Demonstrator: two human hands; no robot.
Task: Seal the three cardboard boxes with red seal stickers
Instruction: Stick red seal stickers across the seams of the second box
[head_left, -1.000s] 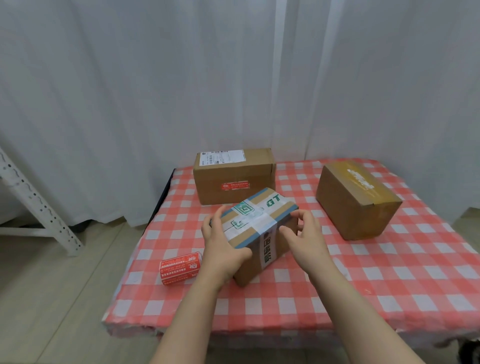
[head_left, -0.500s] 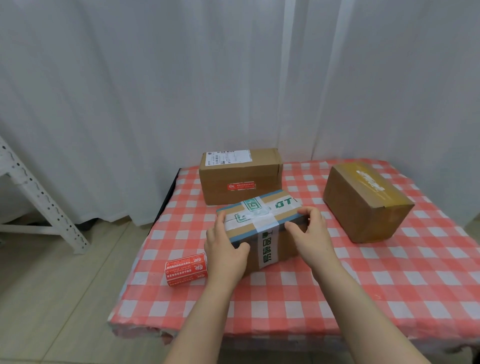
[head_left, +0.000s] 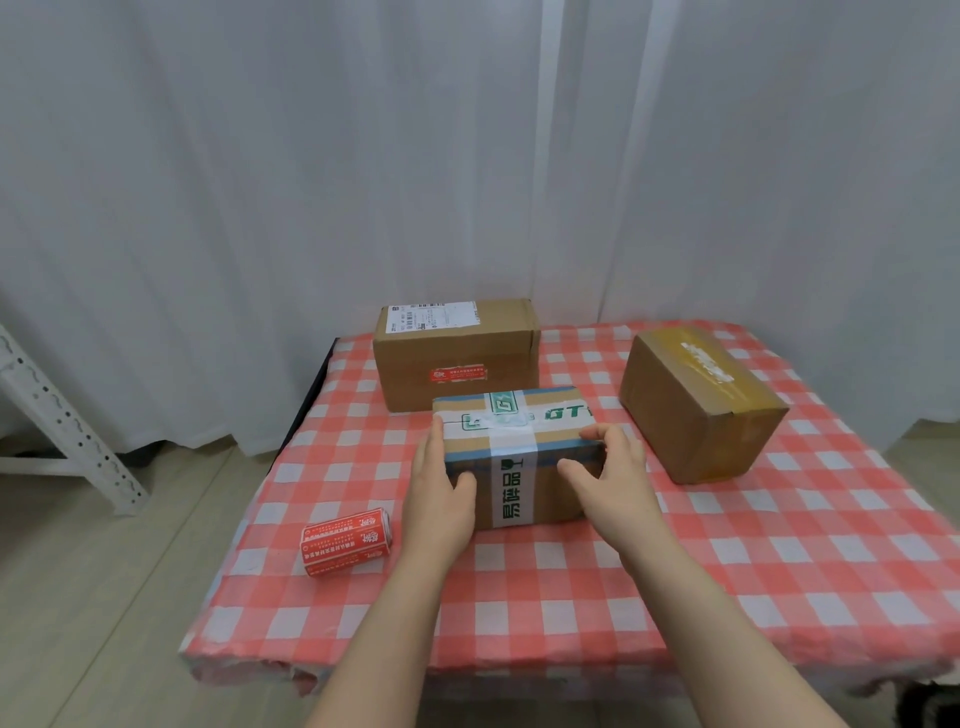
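L hand (head_left: 441, 499) & R hand (head_left: 615, 475) clamp the taped box (head_left: 519, 462) at mid table (head_left: 779, 571), prob. squaring it; next needs a sticker off the roll (head_left: 345, 541) by the left edge.

A counter draped in a red-and-white checked cloth (head_left: 779, 571) fills the middle of the view, the cloth hanging crumpled over its near edge. Behind the counter, a white pleated curtain (head_left: 260, 182) falls to the floor. Left of the counter stands a white perforated metal rack frame (head_left: 62, 415), one strut slanted. Pale wood-grain flooring (head_left: 104, 597) spreads left of the counter. Below its near right corner shows a dark, unidentifiable shape (head_left: 930, 706).
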